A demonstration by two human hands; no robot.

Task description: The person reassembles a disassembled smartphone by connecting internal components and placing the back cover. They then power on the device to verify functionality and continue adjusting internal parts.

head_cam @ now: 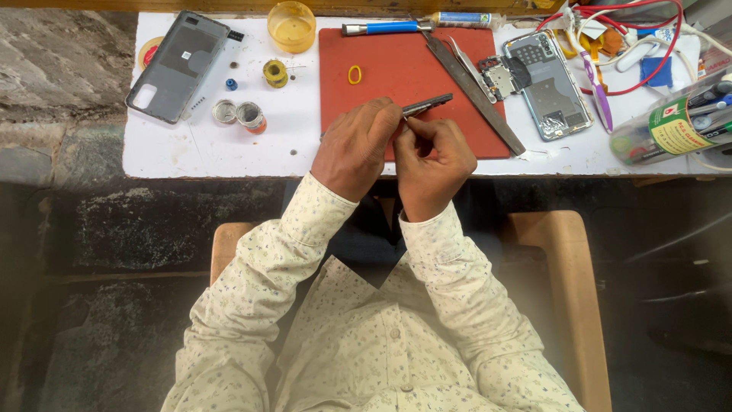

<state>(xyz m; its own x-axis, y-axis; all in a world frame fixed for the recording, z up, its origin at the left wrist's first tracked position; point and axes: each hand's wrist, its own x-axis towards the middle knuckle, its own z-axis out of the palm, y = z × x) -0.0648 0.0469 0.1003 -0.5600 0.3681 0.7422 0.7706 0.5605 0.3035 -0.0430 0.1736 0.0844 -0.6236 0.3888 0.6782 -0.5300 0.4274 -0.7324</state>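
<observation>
Left hand (358,145) is gripping a dark thin phone part (427,105) edge-up over the near edge of the red mat (396,69). Right hand (431,156), fingers closed, is pinching at its near end, likely prying. Next calls for steady fine pressure. Opened phone (545,84) is lying far right.

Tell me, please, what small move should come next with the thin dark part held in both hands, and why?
Probably lower the thin dark metal part onto the red rectangular mat. The left hand and right hand pinch it in mid-air above the mat's near edge, so setting it down would likely steady it.
</observation>
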